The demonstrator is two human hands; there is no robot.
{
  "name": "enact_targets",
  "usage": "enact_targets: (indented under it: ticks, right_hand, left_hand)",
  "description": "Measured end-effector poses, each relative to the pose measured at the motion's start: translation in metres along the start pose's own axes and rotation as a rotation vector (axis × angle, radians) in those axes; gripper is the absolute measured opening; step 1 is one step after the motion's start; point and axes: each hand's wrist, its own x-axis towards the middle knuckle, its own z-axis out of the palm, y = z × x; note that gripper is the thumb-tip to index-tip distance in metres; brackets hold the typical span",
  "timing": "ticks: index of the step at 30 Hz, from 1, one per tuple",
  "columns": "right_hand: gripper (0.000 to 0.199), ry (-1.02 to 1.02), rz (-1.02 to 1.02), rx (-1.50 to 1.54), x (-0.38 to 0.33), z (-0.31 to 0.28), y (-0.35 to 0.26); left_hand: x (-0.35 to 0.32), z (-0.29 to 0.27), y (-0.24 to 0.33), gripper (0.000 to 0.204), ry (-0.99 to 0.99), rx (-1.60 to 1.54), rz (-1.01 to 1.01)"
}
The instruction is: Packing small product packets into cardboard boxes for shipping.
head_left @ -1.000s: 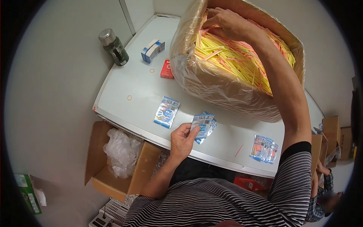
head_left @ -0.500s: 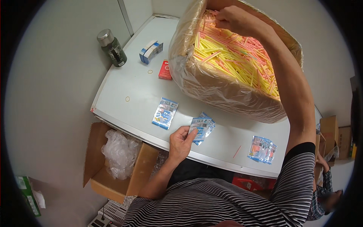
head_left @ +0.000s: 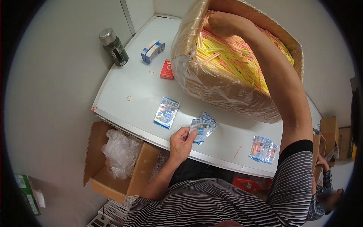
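My left hand (head_left: 182, 143) is closed, with the thumb on top, pinching a small clear plastic packet (head_left: 200, 126) with blue printing and blue striped ends. Other packets of this kind lie fanned out just beneath it. Reaching across the table, my right hand (head_left: 221, 25) is down among pink and yellow straws (head_left: 230, 53) near the far left corner of a large carton (head_left: 223, 92) lined with clear plastic. The straws and the back of the hand hide its fingertips. Left of my left hand lies another flat packet (head_left: 166, 112), apart from the rest.
Near the table's right end lie a pile of packets (head_left: 262, 149) and one thin pink straw (head_left: 238, 151). Farther left are a red box (head_left: 166, 69), a blue-and-white bundle (head_left: 153, 52), two rubber bands and a dark flask (head_left: 114, 47). An open carton (head_left: 136, 166) holds crumpled plastic. At far right is another person (head_left: 321, 204).
My right hand has moved slightly left and lower into the straws, and its forearm has swung left. My left hand keeps its grip on the packet. The view has shifted slightly.
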Motion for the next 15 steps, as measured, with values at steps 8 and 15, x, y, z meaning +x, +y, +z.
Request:
enact_targets:
  ticks: [8, 15]
  right_hand:
    - [0.034, 0.207, 0.074, -0.196, -0.018, 0.034, 0.019]
    - [0.037, 0.561, 0.089, 0.277, -0.072, 0.006, 0.031]
  left_hand:
    - [0.000, 0.003, 0.007, 0.016, -0.006, -0.011, 0.021]
    - [0.001, -0.004, 0.015, 0.018, 0.052, -0.019, 0.099]
